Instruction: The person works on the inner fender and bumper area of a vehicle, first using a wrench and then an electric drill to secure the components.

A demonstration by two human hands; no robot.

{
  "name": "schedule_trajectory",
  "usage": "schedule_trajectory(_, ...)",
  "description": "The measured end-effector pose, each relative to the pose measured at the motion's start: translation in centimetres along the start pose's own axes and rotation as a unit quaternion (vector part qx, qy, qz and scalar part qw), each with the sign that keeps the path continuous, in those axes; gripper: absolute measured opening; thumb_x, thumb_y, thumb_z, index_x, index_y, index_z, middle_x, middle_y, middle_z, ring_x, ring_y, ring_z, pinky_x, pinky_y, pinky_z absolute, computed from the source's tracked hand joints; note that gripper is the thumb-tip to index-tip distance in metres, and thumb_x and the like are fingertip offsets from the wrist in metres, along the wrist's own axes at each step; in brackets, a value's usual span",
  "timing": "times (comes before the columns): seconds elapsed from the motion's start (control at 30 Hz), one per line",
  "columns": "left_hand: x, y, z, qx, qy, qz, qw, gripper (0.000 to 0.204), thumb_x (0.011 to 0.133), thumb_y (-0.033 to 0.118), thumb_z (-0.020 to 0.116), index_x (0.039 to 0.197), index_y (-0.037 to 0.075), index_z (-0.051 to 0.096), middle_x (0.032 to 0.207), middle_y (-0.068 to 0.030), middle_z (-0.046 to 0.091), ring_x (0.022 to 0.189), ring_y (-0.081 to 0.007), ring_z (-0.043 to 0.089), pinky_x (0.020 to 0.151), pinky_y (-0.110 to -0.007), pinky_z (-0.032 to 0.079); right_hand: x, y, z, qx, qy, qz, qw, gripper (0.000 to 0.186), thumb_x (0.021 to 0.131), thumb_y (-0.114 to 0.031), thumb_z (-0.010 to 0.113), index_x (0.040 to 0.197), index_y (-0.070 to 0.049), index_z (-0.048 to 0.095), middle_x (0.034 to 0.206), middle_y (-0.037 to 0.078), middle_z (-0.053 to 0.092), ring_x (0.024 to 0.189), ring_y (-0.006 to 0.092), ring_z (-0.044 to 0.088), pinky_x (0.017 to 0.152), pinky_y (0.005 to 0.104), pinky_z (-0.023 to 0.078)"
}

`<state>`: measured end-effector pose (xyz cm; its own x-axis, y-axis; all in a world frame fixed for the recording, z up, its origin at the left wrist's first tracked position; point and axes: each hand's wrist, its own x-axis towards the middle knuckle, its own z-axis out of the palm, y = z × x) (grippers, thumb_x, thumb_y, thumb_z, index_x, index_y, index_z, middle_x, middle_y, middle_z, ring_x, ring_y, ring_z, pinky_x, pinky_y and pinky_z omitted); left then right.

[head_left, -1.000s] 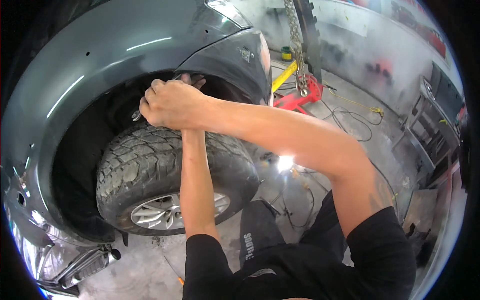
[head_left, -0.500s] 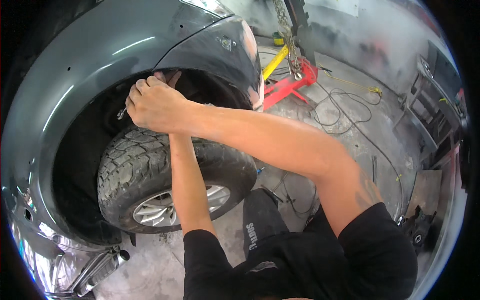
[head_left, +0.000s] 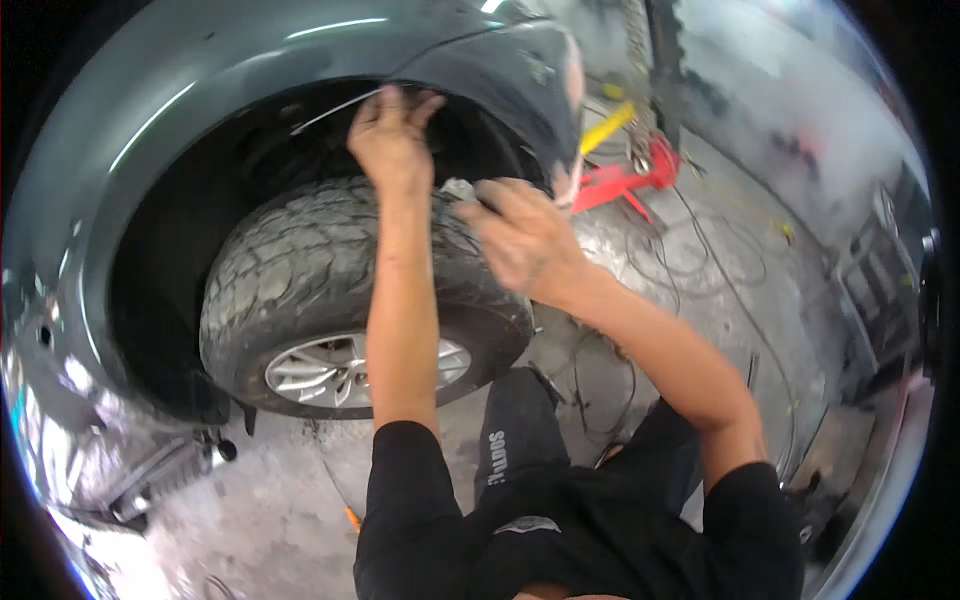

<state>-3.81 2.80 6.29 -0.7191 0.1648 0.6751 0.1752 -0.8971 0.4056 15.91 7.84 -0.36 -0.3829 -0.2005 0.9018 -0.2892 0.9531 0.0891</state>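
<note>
My left hand [head_left: 398,145] is raised at the top edge of the dark grey car's wheel arch [head_left: 240,110], fingers closed on a long thin metal tool [head_left: 327,114] that angles down-left into the dark arch. My right hand [head_left: 525,235] is lower and to the right, over the upper side of the muddy tire [head_left: 280,250], its fingers curled and smeared by motion. A small pale item [head_left: 457,189], which I cannot make out, sits beside its fingertips; whether the hand holds it is unclear. The alloy rim [head_left: 310,370] shows below.
A red jack [head_left: 615,185] with a yellow bar [head_left: 605,125] stands by a hanging chain [head_left: 636,70] beyond the bumper. Cables [head_left: 730,275] lie on the concrete floor. A metal stand [head_left: 870,300] is at the right wall, a chrome step [head_left: 140,480] at lower left.
My right hand has come off from over my left hand and moved down and right, uncovering the left hand and thin tool. The wheel arch appears higher in the picture.
</note>
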Motion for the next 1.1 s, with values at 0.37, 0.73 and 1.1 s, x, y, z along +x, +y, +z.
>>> schedule_trajectory(0.37,-0.9,0.7,0.3,-0.030,-0.001,0.052,0.998,0.022,0.100,0.010,0.070,0.100,-0.011,0.066,0.095,-0.0178,0.072,0.082,-0.0268,0.074,0.076,-0.044,0.068,-2.8,1.2,-2.7,-0.013,-0.181,0.112,0.977,0.033,0.090,0.000,0.066,0.123,-0.001,0.069,0.116,0.020,0.067,0.100,0.0383,0.069,0.085,0.0425,0.056)
schedule_trajectory(0.73,-0.1,0.3,-0.1,-0.059,0.014,-0.003,0.998,0.019,0.100,0.006,0.067,0.100,-0.013,0.070,0.093,-0.0160,0.072,0.078,-0.0270,0.074,0.073,-0.041,0.067,-2.3,2.1,-1.9,0.000,-0.215,0.094,0.972,0.033,0.089,0.000,0.066,0.121,-0.005,0.070,0.114,0.019,0.070,0.095,0.0370,0.071,0.081,0.0423,0.057)
schedule_trajectory(1.1,-0.9,1.1,0.2,-0.022,0.039,-0.002,0.999,0.011,0.092,0.003,0.073,0.094,-0.008,0.073,0.087,-0.0136,0.073,0.074,-0.0233,0.073,0.067,-0.033,0.061,9.3,0.8,-0.5,-0.106,-0.086,-0.170,0.976,0.038,0.084,0.004,0.065,0.122,-0.002,0.068,0.111,0.017,0.071,0.091,0.0345,0.070,0.077,0.0423,0.057)
